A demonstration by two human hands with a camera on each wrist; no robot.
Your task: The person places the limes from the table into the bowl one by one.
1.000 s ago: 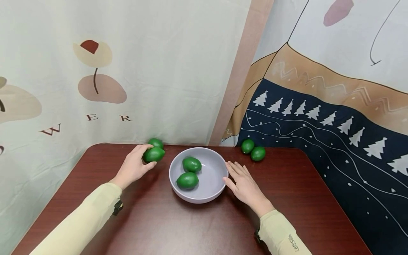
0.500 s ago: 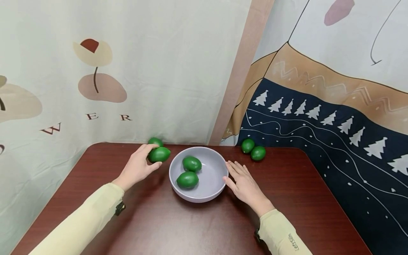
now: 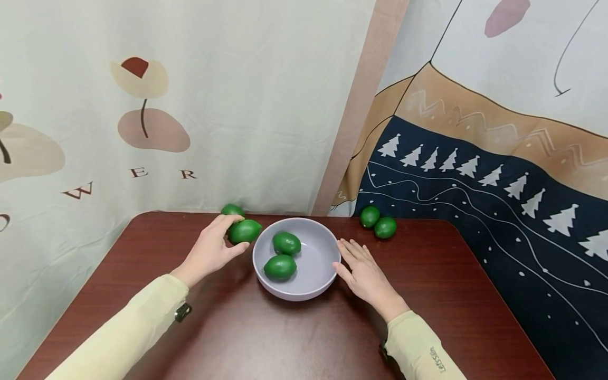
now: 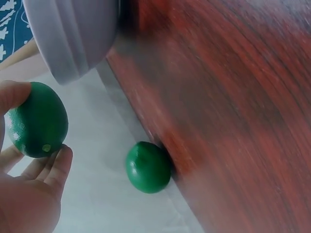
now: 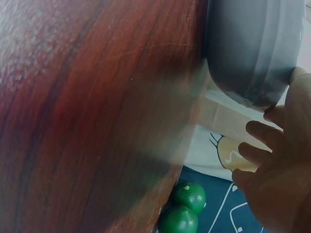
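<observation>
My left hand (image 3: 210,252) pinches a green lime (image 3: 245,231) between thumb and fingers, just left of the bowl's rim. In the left wrist view the held lime (image 4: 41,120) is clear of the table. A pale lilac bowl (image 3: 320,264) stands mid-table with two limes inside, one lime (image 3: 287,243) behind the other lime (image 3: 280,267). With fairly straight fingers, my right hand (image 3: 368,277) touches the bowl's right side; the right wrist view shows fingertips at the bowl's wall (image 5: 255,53). Another lime (image 3: 232,210) lies behind my left fingers, partly hidden.
Two more limes, a rear lime (image 3: 369,216) and a front lime (image 3: 385,227), lie together at the back right of the dark red wooden table (image 3: 285,343). A printed curtain (image 3: 256,105) hangs right behind the table's far edge.
My left hand has moved right with the lime, away from the lime behind it and closer to the bowl. My right hand and the bowl have stayed in place.
</observation>
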